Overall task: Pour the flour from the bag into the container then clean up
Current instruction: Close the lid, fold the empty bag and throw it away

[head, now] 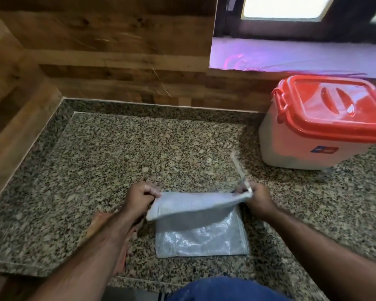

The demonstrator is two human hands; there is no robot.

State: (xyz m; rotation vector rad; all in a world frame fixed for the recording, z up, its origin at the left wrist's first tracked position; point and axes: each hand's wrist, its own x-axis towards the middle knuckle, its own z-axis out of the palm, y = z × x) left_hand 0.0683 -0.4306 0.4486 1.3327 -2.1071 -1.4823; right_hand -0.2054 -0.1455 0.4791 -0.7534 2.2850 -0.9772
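A flat, empty silvery woven flour bag [201, 237] lies on the speckled granite counter [117, 153] near its front edge. Its far half is folded up and over toward me. My left hand [140, 199] pinches the left corner of that raised fold, and my right hand [255, 197] pinches the right corner, where a strip of the bag's edge sticks upward. The white plastic container [308, 137] stands at the far right of the counter with its red lid [339, 107] on and its side latch down.
Wood-panelled walls close the counter at the back and left. A window sill [302, 55] runs above the container. Something orange [96, 227] lies on the counter under my left forearm, mostly hidden. The counter's front edge is just below the bag.
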